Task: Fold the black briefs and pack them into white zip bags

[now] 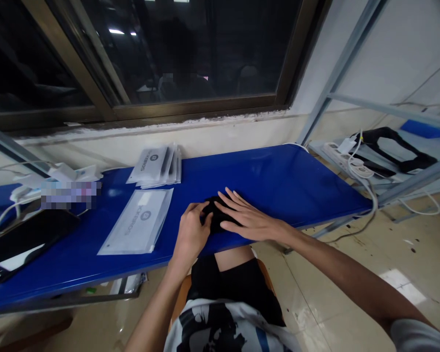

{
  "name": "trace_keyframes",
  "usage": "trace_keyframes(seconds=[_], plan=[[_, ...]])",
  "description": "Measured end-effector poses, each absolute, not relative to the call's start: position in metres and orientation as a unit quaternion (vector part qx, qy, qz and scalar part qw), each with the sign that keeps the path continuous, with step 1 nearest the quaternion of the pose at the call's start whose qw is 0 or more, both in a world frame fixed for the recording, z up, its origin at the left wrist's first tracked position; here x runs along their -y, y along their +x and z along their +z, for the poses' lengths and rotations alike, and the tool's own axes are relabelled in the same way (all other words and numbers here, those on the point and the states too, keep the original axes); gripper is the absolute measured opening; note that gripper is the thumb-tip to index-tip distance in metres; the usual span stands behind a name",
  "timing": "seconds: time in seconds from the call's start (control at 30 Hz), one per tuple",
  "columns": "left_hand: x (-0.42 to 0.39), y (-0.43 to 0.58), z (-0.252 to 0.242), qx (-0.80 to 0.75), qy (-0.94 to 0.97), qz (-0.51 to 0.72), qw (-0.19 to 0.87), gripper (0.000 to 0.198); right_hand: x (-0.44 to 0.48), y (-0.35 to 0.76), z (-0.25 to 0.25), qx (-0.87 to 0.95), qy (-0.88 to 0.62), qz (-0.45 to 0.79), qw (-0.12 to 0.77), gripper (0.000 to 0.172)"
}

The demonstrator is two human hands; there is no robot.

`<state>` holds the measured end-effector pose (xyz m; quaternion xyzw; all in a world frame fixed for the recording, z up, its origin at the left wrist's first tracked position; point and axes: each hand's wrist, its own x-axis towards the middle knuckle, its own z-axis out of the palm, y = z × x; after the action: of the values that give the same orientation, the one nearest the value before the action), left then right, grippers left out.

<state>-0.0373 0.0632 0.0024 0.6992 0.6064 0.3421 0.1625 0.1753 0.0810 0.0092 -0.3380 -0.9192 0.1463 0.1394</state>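
Note:
A small folded black cloth item (215, 221) lies near the front edge of the blue table, mostly covered by my hands. My left hand (195, 225) pinches its left side between thumb and fingers. Flat over its right side rests my right hand (244, 217), with the fingers stretched out and spread. To the left of my hands a frosted zip bag (139, 225) with a printed round logo lies on the table. Behind it sits a stack of similar bags (157, 166) with dark contents showing through.
The blue table (278, 181) runs along a wall under a dark window (205, 54). At left are a power strip with white plugs (64, 173) and a black item (25, 239). A metal frame (337, 73) and another power strip (352, 159) stand at right.

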Motion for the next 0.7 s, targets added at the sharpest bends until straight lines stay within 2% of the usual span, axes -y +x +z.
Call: trace_keyframes(seconds=[0.07, 0.13, 0.23, 0.3, 0.33, 0.37, 0.47, 0.5, 0.57, 0.7], plan=[[-0.065, -0.041, 0.007, -0.606, 0.699, 0.344, 0.161, 0.032, -0.073, 0.171, 0.009, 0.919, -0.34, 0.092, 0.174, 0.059], [-0.062, -0.047, 0.014, -0.579, 0.715, 0.373, 0.123, 0.03, -0.062, 0.169, 0.007, 0.925, -0.332, 0.046, 0.178, 0.061], [-0.042, -0.056, 0.022, -0.465, 0.795, 0.384, 0.06, 0.032, -0.045, 0.17, -0.001, 0.937, -0.313, 0.022, 0.152, 0.078], [-0.023, -0.062, 0.02, -0.386, 0.865, 0.315, 0.053, 0.042, -0.036, 0.172, -0.008, 0.947, -0.289, 0.007, 0.142, 0.09], [-0.013, -0.064, 0.016, -0.361, 0.891, 0.27, 0.046, 0.051, -0.032, 0.173, -0.012, 0.952, -0.271, -0.007, 0.14, 0.09], [-0.004, -0.066, 0.012, -0.344, 0.909, 0.232, 0.031, 0.058, -0.028, 0.175, -0.013, 0.957, -0.253, -0.028, 0.141, 0.083], [0.018, -0.069, 0.001, -0.315, 0.928, 0.195, -0.038, 0.058, -0.018, 0.179, -0.003, 0.965, -0.201, -0.063, 0.156, 0.038], [0.022, -0.069, 0.002, -0.307, 0.927, 0.209, -0.052, 0.059, -0.017, 0.18, 0.007, 0.966, -0.196, -0.04, 0.162, 0.033], [0.022, -0.07, 0.015, -0.307, 0.91, 0.276, -0.046, 0.062, -0.021, 0.179, 0.035, 0.957, -0.217, 0.067, 0.181, 0.034], [-0.015, -0.074, 0.066, -0.358, 0.838, 0.406, 0.068, 0.055, -0.065, 0.17, 0.091, 0.868, -0.298, 0.322, 0.233, 0.038]])
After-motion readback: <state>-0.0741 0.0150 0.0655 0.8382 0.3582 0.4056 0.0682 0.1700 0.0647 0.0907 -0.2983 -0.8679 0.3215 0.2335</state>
